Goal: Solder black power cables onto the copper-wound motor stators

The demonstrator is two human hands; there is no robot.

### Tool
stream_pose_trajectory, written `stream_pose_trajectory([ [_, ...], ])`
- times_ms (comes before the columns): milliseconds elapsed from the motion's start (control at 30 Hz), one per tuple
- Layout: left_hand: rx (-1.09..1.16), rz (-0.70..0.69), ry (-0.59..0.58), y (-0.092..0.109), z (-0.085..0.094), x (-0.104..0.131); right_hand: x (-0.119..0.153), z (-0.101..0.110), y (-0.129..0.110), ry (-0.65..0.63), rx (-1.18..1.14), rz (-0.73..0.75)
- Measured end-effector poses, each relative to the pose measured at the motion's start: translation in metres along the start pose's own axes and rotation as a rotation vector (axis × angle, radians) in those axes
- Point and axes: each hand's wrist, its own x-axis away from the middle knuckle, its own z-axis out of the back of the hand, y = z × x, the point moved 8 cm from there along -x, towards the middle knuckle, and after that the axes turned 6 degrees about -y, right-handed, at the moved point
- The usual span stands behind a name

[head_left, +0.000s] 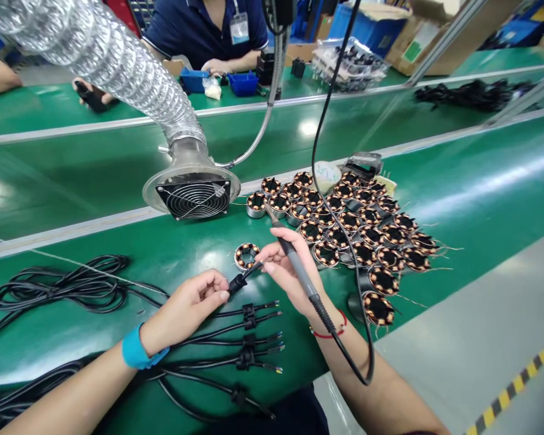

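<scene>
My left hand (199, 297) is closed around a black cable (238, 284) at its thick sleeve. With my right hand (294, 284) I hold a grey soldering iron (303, 273), its tip pointing up and away to the left. The thumb and fingertips of that same hand pinch the wire end of the cable. Just behind my fingertips lies a single motor stator (238, 252) with copper windings. Below my hands, several black cables (263, 318) with sleeves lie side by side, their stripped coloured wire ends pointing right.
Several stators (344, 222) stand grouped at the right. A fume duct (118, 66) ends in a fan (198, 199) at the back. Coiled cables (68, 284) lie at left. The iron's cord (320, 130) hangs across the view. A person (208, 30) sits opposite, near blue bins (243, 84).
</scene>
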Motion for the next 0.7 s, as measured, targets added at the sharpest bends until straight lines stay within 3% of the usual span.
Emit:
stream_pose_trajectory([
  [133, 0.062, -0.035, 0.069, 0.004, 0.004, 0.0, -0.001, 0.0, 0.004, 0.033, -0.049, -0.039],
  [233, 0.146, -0.082, 0.118, 0.013, 0.006, 0.001, 0.0, -0.017, 0.015, -0.035, -0.131, -0.134],
  [333, 0.09, -0.1, 0.129, 0.021, 0.004, 0.001, 0.006, -0.037, 0.022, -0.126, -0.152, -0.172],
  [533, -0.012, -0.102, 0.137, 0.024, 0.001, 0.003, 0.014, -0.045, 0.016, -0.121, -0.017, -0.043],
  [700, 0.083, -0.072, 0.012, 0.022, -0.005, 0.001, 0.014, -0.046, 0.0, -0.111, 0.062, 0.086],
])
